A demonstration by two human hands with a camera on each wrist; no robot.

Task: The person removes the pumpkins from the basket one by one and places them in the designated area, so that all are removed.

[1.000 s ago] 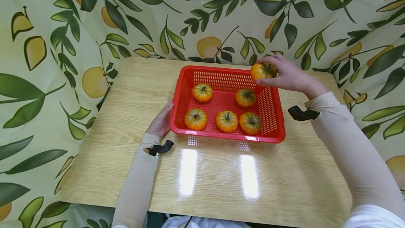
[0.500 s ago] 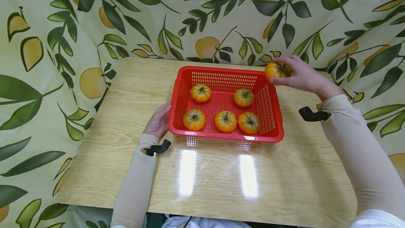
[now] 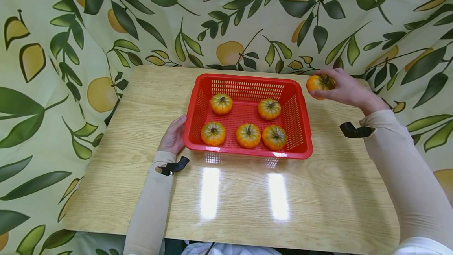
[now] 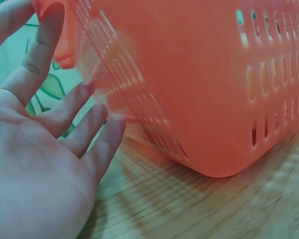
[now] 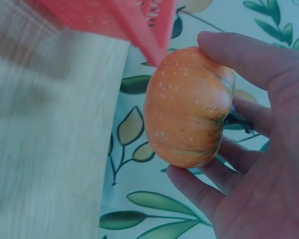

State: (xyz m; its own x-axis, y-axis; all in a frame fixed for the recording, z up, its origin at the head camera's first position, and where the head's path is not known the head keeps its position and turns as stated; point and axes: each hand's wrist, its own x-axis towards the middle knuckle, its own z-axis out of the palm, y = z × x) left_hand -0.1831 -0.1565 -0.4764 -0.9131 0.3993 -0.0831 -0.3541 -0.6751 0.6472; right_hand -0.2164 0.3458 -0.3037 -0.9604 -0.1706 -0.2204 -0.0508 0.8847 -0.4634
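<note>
A small orange pumpkin with a dark stem is pinched between the thumb and fingers of my right hand, off the basket's right side. In the right wrist view that pumpkin is held over the far table edge, its stem toward the palm. My left hand is at the left end of a red plastic basket. Seen from the left wrist, its fingers are loosely extended, with fingertips right at the slotted wall. Inside the basket sit several more pumpkins, apart from one another.
The basket stands on a light wooden table, toward its back edge. A cloth printed with fruit and leaves hangs behind and at both sides. Black wrist mounts stick out from both sleeves.
My right hand has carried its pumpkin rightward from above the basket's back right corner to outside it, lowering slightly. The left hand stays beside the basket.
</note>
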